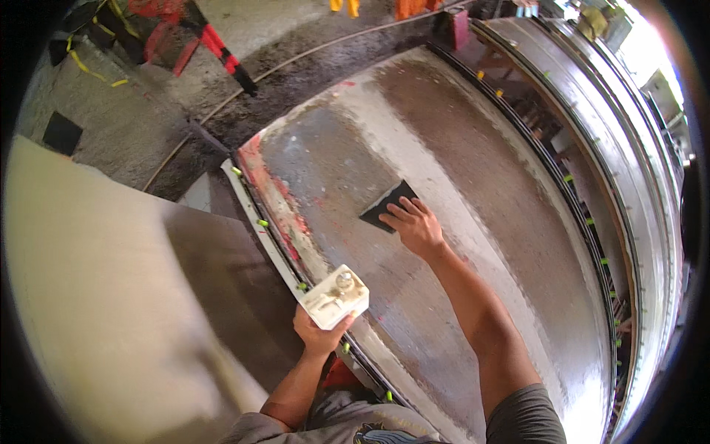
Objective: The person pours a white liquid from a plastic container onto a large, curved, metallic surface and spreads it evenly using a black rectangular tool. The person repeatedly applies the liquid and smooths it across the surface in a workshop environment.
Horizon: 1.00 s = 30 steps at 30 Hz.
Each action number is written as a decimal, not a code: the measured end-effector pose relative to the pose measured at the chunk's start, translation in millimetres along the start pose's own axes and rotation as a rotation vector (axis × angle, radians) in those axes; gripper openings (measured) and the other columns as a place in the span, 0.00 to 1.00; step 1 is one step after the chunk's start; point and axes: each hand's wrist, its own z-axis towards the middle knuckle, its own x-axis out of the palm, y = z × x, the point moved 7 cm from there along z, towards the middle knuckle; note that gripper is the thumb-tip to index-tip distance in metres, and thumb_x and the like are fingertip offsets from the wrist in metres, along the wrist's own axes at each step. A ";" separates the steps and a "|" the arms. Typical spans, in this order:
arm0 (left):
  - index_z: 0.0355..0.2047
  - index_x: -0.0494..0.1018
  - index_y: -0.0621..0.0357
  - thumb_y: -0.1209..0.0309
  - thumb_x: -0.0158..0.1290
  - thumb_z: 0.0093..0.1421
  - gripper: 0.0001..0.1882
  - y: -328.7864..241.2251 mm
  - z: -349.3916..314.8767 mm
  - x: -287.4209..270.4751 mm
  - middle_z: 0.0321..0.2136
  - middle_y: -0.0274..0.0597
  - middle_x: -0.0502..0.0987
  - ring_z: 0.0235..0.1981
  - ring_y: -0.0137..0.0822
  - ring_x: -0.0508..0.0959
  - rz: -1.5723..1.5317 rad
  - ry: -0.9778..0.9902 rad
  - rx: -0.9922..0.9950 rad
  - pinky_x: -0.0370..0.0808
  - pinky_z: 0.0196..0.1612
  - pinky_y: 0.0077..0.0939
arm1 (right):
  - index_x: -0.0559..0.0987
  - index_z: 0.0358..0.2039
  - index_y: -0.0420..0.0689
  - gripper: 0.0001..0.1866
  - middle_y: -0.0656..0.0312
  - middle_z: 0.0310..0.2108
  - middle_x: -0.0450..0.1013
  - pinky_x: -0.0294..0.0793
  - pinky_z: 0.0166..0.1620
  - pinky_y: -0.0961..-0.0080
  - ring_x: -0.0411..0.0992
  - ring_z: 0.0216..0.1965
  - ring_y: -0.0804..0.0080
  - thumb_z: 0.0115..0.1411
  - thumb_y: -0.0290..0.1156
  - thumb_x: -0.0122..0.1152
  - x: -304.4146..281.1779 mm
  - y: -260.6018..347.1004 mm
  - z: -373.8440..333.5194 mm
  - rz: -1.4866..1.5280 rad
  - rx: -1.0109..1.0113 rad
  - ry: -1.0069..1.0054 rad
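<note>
My left hand point(320, 334) grips a white, box-shaped block or container point(319, 302) from below, over the near left edge of a large panel. Small cream-coloured lumps and a rounded shape show on the upper face of this white piece. My right hand point(420, 228) reaches out over the panel point(473, 177), its fingers on a thin black rectangular sheet point(388, 206). The sheet appears tilted against the panel; whether it is a spreader or an abrasive sheet I cannot tell. Grey, brown and whitish bands cover the panel, with red patches along its left border.
Small yellow-green clips point(262, 223) line the panel's dark-edged borders. To the right curves a shiny metal frame point(629, 192). A smooth pale panel point(96, 274) fills the left side. On the ground lie a dark square piece point(63, 133) and a red-and-black object point(214, 48).
</note>
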 end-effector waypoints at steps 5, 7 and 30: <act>0.60 0.63 0.70 0.74 0.74 0.50 0.41 -14.7 -17.8 19.0 0.54 0.50 0.74 0.54 0.40 0.77 -0.062 0.075 -0.025 0.78 0.57 0.39 | 0.77 0.64 0.65 0.29 0.70 0.69 0.68 0.57 0.75 0.57 0.61 0.73 0.62 0.62 0.29 0.60 -8.2 12.7 -164.7 0.004 0.032 -0.014; 0.59 0.65 0.70 0.75 0.74 0.49 0.40 -31.9 -20.7 27.2 0.53 0.50 0.76 0.52 0.39 0.78 -0.068 0.067 0.012 0.79 0.56 0.37 | 0.77 0.63 0.65 0.30 0.70 0.69 0.68 0.58 0.74 0.57 0.61 0.73 0.62 0.60 0.29 0.62 -17.6 23.4 -230.8 0.002 0.043 -0.036; 0.59 0.67 0.68 0.77 0.73 0.52 0.37 -130.3 -101.7 133.4 0.52 0.47 0.77 0.52 0.37 0.80 -0.189 0.579 -0.012 0.79 0.55 0.35 | 0.79 0.61 0.68 0.34 0.69 0.67 0.72 0.66 0.71 0.55 0.66 0.70 0.61 0.53 0.28 0.64 -89.7 117.5 -589.8 0.076 0.380 -0.170</act>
